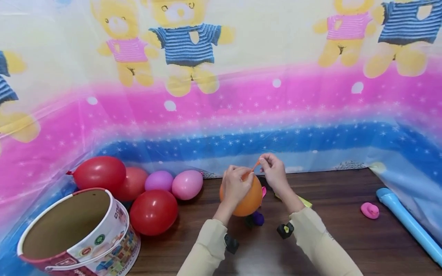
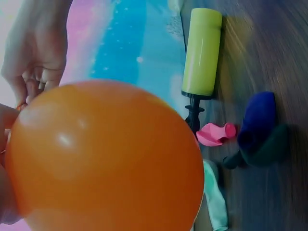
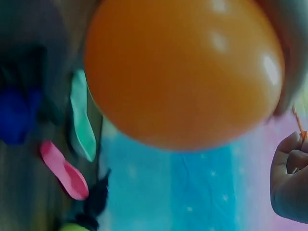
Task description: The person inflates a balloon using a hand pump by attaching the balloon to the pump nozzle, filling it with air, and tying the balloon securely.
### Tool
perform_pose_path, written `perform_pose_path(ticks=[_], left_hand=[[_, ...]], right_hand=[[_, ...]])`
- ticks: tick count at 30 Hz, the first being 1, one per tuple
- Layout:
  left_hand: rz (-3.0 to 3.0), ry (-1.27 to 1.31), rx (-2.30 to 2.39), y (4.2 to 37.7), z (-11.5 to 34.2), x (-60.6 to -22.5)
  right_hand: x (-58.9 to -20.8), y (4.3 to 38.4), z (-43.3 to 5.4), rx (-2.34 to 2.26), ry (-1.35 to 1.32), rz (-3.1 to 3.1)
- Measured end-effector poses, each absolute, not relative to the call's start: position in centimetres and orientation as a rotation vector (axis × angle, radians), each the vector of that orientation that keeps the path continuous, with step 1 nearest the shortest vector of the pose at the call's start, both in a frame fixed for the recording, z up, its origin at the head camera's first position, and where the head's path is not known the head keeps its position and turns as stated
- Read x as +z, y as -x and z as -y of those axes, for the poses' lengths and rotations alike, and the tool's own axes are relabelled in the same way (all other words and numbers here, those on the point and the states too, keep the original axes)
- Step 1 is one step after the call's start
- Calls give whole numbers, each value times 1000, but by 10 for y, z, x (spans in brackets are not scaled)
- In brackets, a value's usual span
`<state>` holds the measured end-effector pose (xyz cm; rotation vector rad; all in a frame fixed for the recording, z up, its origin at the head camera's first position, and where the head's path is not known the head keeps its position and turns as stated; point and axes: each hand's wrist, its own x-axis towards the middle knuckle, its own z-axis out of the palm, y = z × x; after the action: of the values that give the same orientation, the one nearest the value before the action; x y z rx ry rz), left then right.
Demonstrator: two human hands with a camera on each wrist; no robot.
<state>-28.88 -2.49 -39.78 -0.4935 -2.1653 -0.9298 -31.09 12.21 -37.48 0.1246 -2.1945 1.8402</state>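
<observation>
An inflated orange balloon (image 1: 249,201) hangs over the brown table, neck upward. My left hand (image 1: 237,184) grips it at the base of its neck, partly covering the balloon in the head view. The right hand (image 1: 274,172) pinches the end of the neck, which is drawn out thin and twisted between the hands. Below the balloon lie a limp pink balloon (image 2: 214,134), a mint one (image 2: 215,199), a blue one (image 2: 260,118) and a dark green one (image 2: 272,147). Beside them is a yellow-green hand pump (image 2: 202,53) with a black nozzle.
At the left stands a printed bucket (image 1: 119,226) with a white handle. Behind and beside it are inflated balloons: red (image 1: 154,212), another red (image 1: 100,173), purple (image 1: 159,181) and pink (image 1: 187,184). A small pink object (image 1: 370,211) and a long light-blue tube (image 1: 411,222) lie at right.
</observation>
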Motion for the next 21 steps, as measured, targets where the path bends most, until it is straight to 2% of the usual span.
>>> perform_pose_path(ticks=[8, 21], left_hand=[[2160, 522, -994, 289, 32, -425], [2466, 529, -1330, 283, 74, -477]], right_hand=[[-398, 310, -130, 1991, -96, 2131], [-414, 302, -225, 2290, 213, 1689]])
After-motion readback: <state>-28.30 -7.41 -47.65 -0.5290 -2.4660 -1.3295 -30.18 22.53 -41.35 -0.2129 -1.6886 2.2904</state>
